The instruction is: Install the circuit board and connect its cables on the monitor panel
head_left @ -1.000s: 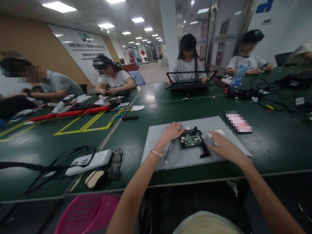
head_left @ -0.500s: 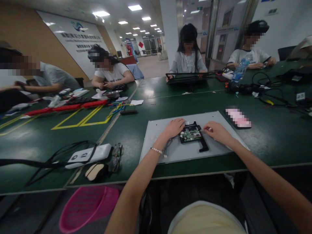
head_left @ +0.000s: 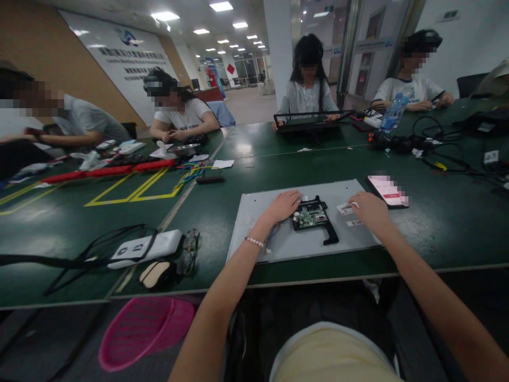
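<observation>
On the table lies a grey flat panel (head_left: pixel 270 244), which looks like the back of a screen. Across its middle sits a black bracket (head_left: pixel 331 233) with a green circuit board (head_left: pixel 310 217). My left hand (head_left: pixel 284 206) rests low over the panel, its fingers stretched to the bracket's upper left corner. Thin wires (head_left: pixel 272 233) run out beside that wrist. My right hand (head_left: pixel 369 210) is right of the board with thumb and fingers pinched; what they hold is too small to make out. By its fingertips are a white label (head_left: pixel 345 209) and a second label (head_left: pixel 354 223).
A phone (head_left: pixel 387 190) lies beyond the panel's right corner. To the left are a white power strip (head_left: pixel 167 243), a computer mouse (head_left: pixel 155 275) and glasses (head_left: pixel 191 252). Below the edge stands a pink basket (head_left: pixel 139 337). Several people sit around the table; a bottle (head_left: pixel 389 114) stands far right.
My right hand has moved right, away from the bracket and toward the phone, uncovering the labels. My left hand has stayed at the bracket's corner. The phone's screen shows more clearly.
</observation>
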{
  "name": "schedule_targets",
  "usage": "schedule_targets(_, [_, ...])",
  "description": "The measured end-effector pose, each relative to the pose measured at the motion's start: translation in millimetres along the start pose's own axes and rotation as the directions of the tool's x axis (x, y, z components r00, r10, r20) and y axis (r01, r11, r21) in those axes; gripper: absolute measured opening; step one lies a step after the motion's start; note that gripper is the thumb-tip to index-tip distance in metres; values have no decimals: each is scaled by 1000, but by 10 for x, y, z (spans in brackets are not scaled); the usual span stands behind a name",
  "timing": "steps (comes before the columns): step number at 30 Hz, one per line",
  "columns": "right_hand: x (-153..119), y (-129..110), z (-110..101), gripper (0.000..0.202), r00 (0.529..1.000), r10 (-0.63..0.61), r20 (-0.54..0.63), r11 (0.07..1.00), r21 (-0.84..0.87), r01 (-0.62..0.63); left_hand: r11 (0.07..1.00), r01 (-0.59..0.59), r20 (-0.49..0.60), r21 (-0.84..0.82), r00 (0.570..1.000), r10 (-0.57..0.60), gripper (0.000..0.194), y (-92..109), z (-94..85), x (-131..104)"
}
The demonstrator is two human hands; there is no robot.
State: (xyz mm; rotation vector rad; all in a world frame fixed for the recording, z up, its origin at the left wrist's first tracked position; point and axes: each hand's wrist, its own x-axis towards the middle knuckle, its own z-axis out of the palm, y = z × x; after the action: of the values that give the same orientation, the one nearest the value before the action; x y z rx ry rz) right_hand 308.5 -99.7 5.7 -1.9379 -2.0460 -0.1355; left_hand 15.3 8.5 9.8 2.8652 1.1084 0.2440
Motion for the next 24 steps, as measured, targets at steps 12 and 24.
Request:
schedule_targets(12, [178,-226,-157,51,991,-137,-5,952,274,133,1000,2,1,-13,1000,-2,44,-8,14,27])
schedule_targets(24, [875,-713,406,34,868,-496,17,801,395,450,1000,23,-6,-3,1000,-23,42,-41,82,57])
